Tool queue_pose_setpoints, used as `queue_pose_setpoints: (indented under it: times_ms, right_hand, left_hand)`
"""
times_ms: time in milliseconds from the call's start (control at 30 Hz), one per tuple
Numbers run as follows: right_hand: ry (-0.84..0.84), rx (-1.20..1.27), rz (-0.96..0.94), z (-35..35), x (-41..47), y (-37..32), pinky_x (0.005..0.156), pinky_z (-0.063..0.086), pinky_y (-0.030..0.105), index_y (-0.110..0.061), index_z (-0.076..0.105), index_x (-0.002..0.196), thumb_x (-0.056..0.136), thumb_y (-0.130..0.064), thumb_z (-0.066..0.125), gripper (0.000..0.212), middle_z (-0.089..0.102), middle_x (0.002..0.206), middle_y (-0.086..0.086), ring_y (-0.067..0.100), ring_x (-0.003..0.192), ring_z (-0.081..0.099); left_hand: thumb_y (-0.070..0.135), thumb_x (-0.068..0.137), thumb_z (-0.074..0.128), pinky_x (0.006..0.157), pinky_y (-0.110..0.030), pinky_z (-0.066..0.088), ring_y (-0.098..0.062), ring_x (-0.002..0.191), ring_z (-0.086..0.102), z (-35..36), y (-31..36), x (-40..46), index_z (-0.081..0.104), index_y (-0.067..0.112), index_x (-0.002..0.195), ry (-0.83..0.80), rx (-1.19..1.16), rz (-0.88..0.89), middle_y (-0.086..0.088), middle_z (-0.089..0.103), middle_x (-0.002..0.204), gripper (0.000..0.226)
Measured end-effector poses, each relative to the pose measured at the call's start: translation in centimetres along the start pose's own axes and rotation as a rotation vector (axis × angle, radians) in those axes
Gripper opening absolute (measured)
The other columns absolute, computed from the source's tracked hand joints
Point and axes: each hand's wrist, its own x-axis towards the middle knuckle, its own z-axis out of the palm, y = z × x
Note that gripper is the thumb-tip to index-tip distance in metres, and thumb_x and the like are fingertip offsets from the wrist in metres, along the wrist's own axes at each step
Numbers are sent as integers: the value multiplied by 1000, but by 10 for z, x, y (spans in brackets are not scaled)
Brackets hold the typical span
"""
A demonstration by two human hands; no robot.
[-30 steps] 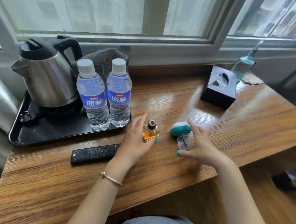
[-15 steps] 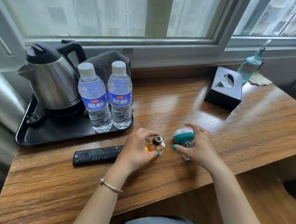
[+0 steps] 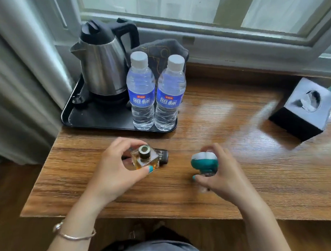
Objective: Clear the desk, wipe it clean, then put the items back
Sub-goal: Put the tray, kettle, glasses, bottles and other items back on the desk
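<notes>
My left hand (image 3: 114, 174) pinches a small square amber perfume bottle (image 3: 145, 160) with a dark round cap, over the wooden desk (image 3: 247, 178). Under that hand lies a black remote control (image 3: 163, 156), mostly hidden, with only its right end showing. My right hand (image 3: 221, 177) grips a clear bottle with a teal and white cap (image 3: 204, 161); its glass body is largely covered by my fingers. Both bottles are near the desk's front middle, about a hand's width apart.
A black tray (image 3: 97, 120) at the back left carries a steel kettle (image 3: 102, 65) and two water bottles (image 3: 142, 94) (image 3: 169, 97). A grey cloth (image 3: 164, 50) sits behind them. A black tissue box (image 3: 304, 109) stands at the right. A curtain hangs left.
The view has swung left and down, so the desk's left edge now shows. My left hand with the perfume bottle has moved over the remote, covering most of it. The right hand keeps its bottle.
</notes>
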Motion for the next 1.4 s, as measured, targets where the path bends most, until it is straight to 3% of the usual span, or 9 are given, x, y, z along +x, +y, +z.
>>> queue_pose_setpoints:
  times_ms: [233, 333, 467, 733, 900, 1067, 1233, 1333, 1400]
  right_hand:
    - [-148, 168, -144, 38, 12, -66, 65, 51, 15, -37, 48, 106, 62, -23, 88, 61, 58, 98, -17, 3, 79, 62]
    - [-166, 276, -204, 59, 22, -102, 67, 46, 9, -43, 51, 114, 65, -22, 88, 65, 60, 107, -17, -2, 78, 63]
    - [-50, 346, -282, 97, 30, -147, 92, 51, 27, -44, 59, 118, 62, -28, 90, 66, 58, 117, -20, 3, 106, 60]
    - [340, 490, -198, 175, 74, -211, 98, 49, 44, -27, 57, 129, 76, -17, 67, 55, 53, 126, -7, 15, 120, 53]
    - [533, 342, -204, 189, 110, -225, 105, 42, 38, -10, 57, 128, 74, -8, 66, 55, 53, 127, 10, 18, 122, 48]
    - [639, 269, -256, 183, 143, -221, 107, 34, 18, -5, 60, 119, 68, 3, 67, 52, 50, 124, 17, 11, 120, 43]
    - [690, 243, -278, 196, 162, -210, 99, 48, 48, -15, 53, 120, 70, 11, 69, 59, 38, 129, 7, 10, 121, 40]
    - [626, 141, -286, 201, 158, -207, 99, 48, 47, -27, 44, 125, 73, 11, 68, 69, 30, 140, 13, 14, 126, 39]
    - [580, -2, -257, 204, 150, -206, 85, 55, 45, -35, 41, 128, 75, 8, 66, 72, 22, 147, 8, 29, 122, 50]
  left_hand:
    - [12, 66, 86, 82, -14, 50, 8, 99, 57, -68, -29, -5, 62, 37, 109, 158, 119, -120, 20, 62, 108, 55]
    - [12, 65, 86, 85, -21, 52, 2, 95, 63, -95, -43, 9, 67, 32, 107, 228, 90, -103, 17, 69, 101, 51]
    - [4, 64, 86, 83, -15, 52, 3, 90, 64, -130, -63, 47, 68, 29, 103, 224, -6, -23, 13, 70, 99, 50]
    - [3, 64, 86, 91, -25, 51, -1, 100, 63, -172, -102, 106, 61, 45, 102, 60, -42, 151, 14, 66, 107, 61]
    - [3, 62, 86, 83, -3, 43, 6, 92, 61, -172, -112, 137, 71, 27, 106, -43, 32, 214, 17, 66, 100, 52]
    - [8, 62, 86, 92, -33, 53, -13, 97, 67, -165, -125, 159, 72, 17, 109, -42, 51, 208, 0, 71, 105, 50]
    - [5, 64, 84, 96, -36, 51, -16, 102, 64, -161, -127, 166, 70, 14, 113, -36, 79, 212, -3, 69, 109, 52]
    - [1, 66, 82, 98, -36, 49, -18, 105, 63, -159, -133, 167, 69, 12, 116, -61, 87, 207, -4, 67, 111, 53]
    - [1, 68, 80, 101, -37, 47, -19, 110, 61, -156, -138, 165, 67, 12, 119, -56, 95, 205, -4, 65, 115, 54]
